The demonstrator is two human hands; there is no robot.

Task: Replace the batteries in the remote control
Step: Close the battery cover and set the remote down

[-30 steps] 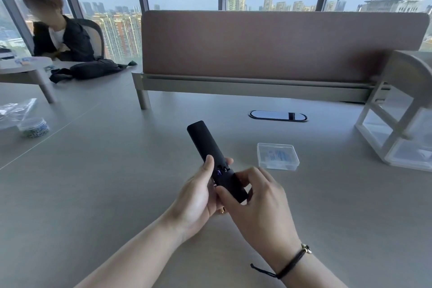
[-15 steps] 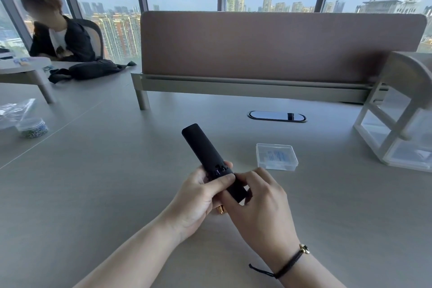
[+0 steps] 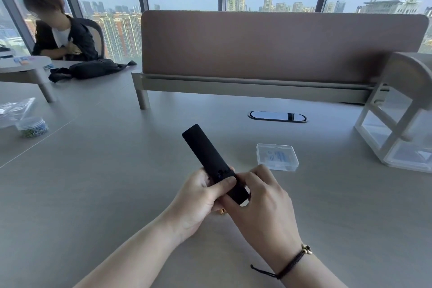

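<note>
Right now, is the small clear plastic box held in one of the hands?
No, the clear plastic box lies on the table, while the left hand and right hand hold the black remote.

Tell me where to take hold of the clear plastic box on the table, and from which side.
Grip the clear plastic box across its two short side walls, coming down from above. It lies flat and low on the table, lid up, so only its edges offer purchase. The right hand is nearest, but it is now shut on the remote.

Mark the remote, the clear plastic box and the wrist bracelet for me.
remote (image 3: 203, 149): head view, upper body above the hands.
clear box (image 3: 277, 156): head view, middle of its lid.
bracelet (image 3: 292, 262): head view, dark cord across the right wrist.
</note>
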